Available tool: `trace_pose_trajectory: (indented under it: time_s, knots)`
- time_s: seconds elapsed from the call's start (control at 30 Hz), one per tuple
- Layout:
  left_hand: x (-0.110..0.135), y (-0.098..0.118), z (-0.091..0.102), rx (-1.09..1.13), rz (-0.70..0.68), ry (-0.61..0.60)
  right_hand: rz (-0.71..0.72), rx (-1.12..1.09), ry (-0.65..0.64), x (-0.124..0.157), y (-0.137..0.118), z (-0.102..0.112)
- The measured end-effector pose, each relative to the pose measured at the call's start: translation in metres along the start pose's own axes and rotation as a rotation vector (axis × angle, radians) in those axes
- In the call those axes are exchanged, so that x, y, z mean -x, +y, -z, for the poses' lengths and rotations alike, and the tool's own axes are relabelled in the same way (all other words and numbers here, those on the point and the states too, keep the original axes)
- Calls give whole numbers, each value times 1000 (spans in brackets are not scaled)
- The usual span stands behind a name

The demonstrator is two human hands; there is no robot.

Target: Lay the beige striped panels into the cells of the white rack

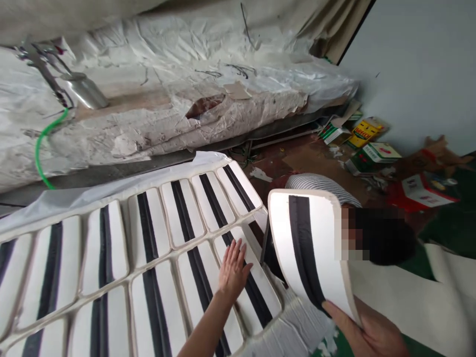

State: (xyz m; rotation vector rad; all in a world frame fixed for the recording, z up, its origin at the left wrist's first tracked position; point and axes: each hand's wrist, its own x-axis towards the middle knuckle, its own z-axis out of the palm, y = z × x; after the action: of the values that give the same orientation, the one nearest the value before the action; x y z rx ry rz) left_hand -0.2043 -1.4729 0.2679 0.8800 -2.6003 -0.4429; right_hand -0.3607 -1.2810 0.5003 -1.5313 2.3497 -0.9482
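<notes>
My left hand [233, 268] lies flat, fingers spread, on a white panel with a black stripe [243, 277] at the right end of the front row on the table. Several like panels [148, 233] lie side by side in two rows on a white sheet. My right hand [366, 333] grips the lower edge of one more curved white panel with a black stripe [310, 248], held upright to the right of the table. Behind that panel a person in a striped shirt [322, 184] is bent low.
A long bench covered in crumpled, paint-stained plastic [193, 99] runs along the back, with a spray gun [55, 74] and a green hose [42, 144] at its left. Cardboard boxes and scraps [375, 148] litter the floor at right, by a pale wall [420, 64].
</notes>
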Motion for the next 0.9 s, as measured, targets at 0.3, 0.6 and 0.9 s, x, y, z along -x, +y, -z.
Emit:
trace_pose_trajectory:
  time_s: [0.3, 0.6, 0.9]
  knots:
    - [-10, -5, -27, -149, 24, -11, 190, 35, -51, -7, 90, -61]
    - [-14, -4, -30, -168, 56, -26, -348, -80, -359, -43, 130, -74]
    - [-15, -5, -32, -175, 62, -40, -339, -53, -502, -65, 148, -83]
